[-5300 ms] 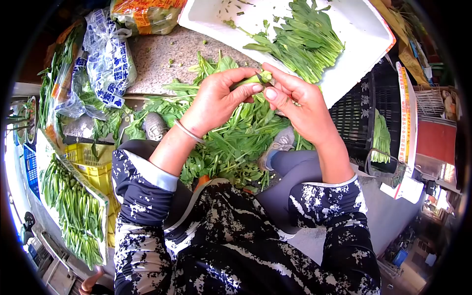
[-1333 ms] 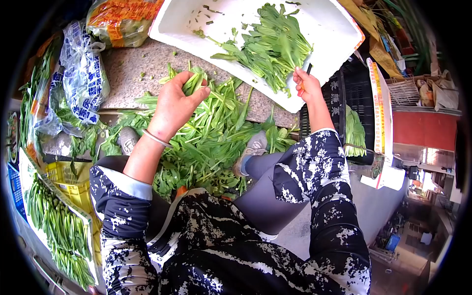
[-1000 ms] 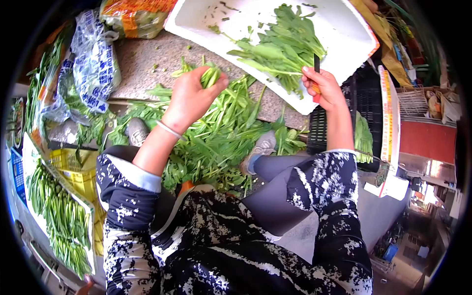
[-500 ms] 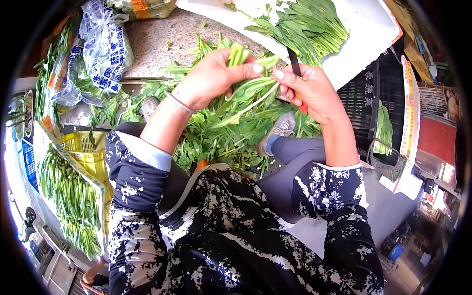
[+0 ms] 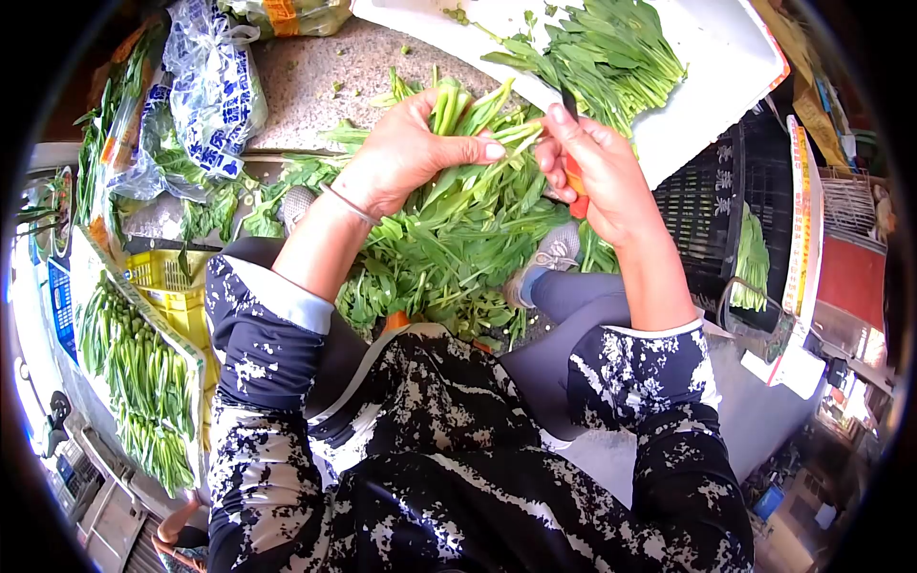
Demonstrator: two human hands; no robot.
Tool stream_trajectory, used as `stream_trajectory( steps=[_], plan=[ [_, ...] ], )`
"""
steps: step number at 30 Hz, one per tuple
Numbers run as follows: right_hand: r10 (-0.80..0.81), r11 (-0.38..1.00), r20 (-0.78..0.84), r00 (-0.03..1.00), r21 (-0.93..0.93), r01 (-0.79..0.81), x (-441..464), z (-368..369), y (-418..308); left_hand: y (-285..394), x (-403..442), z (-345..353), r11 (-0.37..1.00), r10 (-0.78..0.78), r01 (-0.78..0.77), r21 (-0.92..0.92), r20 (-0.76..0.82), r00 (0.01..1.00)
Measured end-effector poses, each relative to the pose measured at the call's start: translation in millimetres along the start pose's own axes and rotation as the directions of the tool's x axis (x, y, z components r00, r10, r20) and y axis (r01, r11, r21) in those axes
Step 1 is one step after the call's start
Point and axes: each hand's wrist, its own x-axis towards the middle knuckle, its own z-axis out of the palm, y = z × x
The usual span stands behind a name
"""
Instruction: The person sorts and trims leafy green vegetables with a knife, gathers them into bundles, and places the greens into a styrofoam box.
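My left hand [image 5: 406, 153] is closed round a small bunch of green stems [image 5: 449, 107], thumb pressed across them. Just to its right, my right hand [image 5: 597, 172] is wrapped round the red and orange handle of a knife [image 5: 575, 183], whose dark blade points up and away. Leaf tips from the bunch reach close to the right fingers. Below both hands a loose heap of leafy greens [image 5: 449, 244] covers the ground between my shoes. Beyond my right hand, trimmed greens [image 5: 621, 57] lie in a white foam box [image 5: 712, 95].
Plastic bags of vegetables [image 5: 218, 95] stand at upper left. A foam box of packed greens [image 5: 138, 382] sits beside a yellow crate [image 5: 167, 277] at left. Black crates [image 5: 702, 191] stand at right. Another person's arm [image 5: 177, 520] shows at lower left.
My right hand has come from the foam box's near edge to beside my left hand, the knife still in it. A long pale stem between the hands half a second ago no longer shows there.
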Motion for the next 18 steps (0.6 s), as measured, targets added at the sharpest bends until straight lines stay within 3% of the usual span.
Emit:
stream_trajectory(
  steps=[2, 5, 13, 15, 18],
  plan=[
    [-0.038, 0.991, 0.096, 0.995, 0.129, 0.026, -3.7, 2.9, -2.9, -4.8, 2.8, -3.3, 0.998, 0.055, -0.053, 0.027, -0.058, 0.997],
    [-0.128, 0.981, 0.188, 0.974, 0.166, 0.097, -3.8, 2.6, 3.5, -4.5, 3.2, -4.1, 0.999, 0.053, -0.052, 0.009, -0.073, 0.996],
    [-0.091, 0.99, 0.175, 0.98, 0.124, 0.07, -1.7, 2.9, 2.6, -2.4, 1.2, -5.1, 0.996, 0.071, -0.067, 0.054, -0.075, 0.995],
    [-0.007, 0.955, 0.224, 0.974, 0.292, -0.06, -0.8, 1.4, 2.6, -1.6, 0.8, -5.5, 0.994, 0.068, -0.063, 0.087, -0.054, 0.996],
    [-0.001, 0.911, 0.307, 0.952, 0.394, -0.126, -0.6, -0.5, 2.3, -1.4, -0.8, -5.0, 1.0, -0.004, 0.003, -0.012, -0.014, 1.0]
  ],
)
